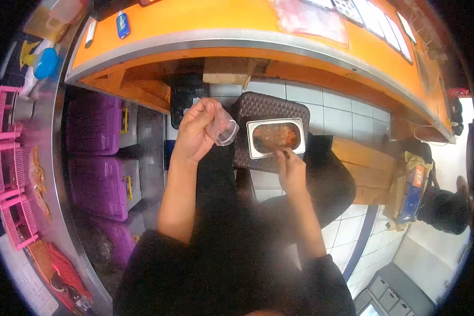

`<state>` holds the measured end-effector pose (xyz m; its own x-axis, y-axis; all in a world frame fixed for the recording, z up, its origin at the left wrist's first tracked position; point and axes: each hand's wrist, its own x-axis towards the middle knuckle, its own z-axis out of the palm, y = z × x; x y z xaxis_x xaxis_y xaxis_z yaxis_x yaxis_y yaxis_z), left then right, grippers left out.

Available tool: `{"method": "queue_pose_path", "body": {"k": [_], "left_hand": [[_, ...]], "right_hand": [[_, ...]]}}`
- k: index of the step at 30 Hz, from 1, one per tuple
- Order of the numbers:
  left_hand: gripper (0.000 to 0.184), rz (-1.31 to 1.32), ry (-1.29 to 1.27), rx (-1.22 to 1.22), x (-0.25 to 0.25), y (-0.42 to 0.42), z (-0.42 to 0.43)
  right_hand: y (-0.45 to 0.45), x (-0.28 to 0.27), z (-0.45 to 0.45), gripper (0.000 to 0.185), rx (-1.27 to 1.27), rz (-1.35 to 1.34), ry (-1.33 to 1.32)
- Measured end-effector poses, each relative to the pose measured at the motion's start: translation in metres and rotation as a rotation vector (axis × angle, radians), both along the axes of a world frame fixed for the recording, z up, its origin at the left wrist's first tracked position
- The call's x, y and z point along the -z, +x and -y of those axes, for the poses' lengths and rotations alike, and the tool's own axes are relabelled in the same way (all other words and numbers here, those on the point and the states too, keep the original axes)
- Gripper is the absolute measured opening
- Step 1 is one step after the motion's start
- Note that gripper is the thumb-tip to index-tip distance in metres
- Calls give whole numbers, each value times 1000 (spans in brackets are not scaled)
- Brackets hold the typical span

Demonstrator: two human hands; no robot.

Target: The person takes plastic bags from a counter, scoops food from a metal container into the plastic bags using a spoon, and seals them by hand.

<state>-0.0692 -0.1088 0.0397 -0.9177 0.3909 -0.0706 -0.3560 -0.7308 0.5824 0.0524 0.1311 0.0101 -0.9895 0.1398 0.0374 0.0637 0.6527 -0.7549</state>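
Note:
My left hand (196, 126) is closed around a small clear plastic cup (224, 128), tilted with its rim toward the lower right. To its right, a rectangular steel food pan (251, 145) sits on a dark brown woven-textured stool (247, 105). Reddish-orange food (282, 135), perhaps a sauce, lies in the pan. At the pan's near edge my right hand (293, 171) pinches a spoon-like utensil (286, 154); its far end reaches into the pan and is hard to make out.
An orange counter (195, 26) with a metal edge spans the far side, carrying a blue bottle (122, 25). Purple storage boxes (94, 124) stand on the left near pink racks (8, 158). A wooden bench (363, 168) and a packed bag (408, 195) are on the right.

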Motion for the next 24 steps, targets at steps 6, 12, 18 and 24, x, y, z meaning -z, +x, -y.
{"method": "queue_pose_path", "body": {"k": [6, 12, 18, 24], "left_hand": [[12, -16, -11, -4, -2, -1, 1], [11, 36, -27, -5, 0, -2, -1], [12, -16, -45, -2, -1, -1, -3], [13, -16, -55, 14, -3, -1, -2]], "right_hand": [[2, -30, -14, 32, 215, -36, -213], [3, -10, -8, 25, 188, -44, -310], [-4, -5, -7, 23, 120, -20, -51], [1, -16, -8, 20, 271, -13, -444]]}}
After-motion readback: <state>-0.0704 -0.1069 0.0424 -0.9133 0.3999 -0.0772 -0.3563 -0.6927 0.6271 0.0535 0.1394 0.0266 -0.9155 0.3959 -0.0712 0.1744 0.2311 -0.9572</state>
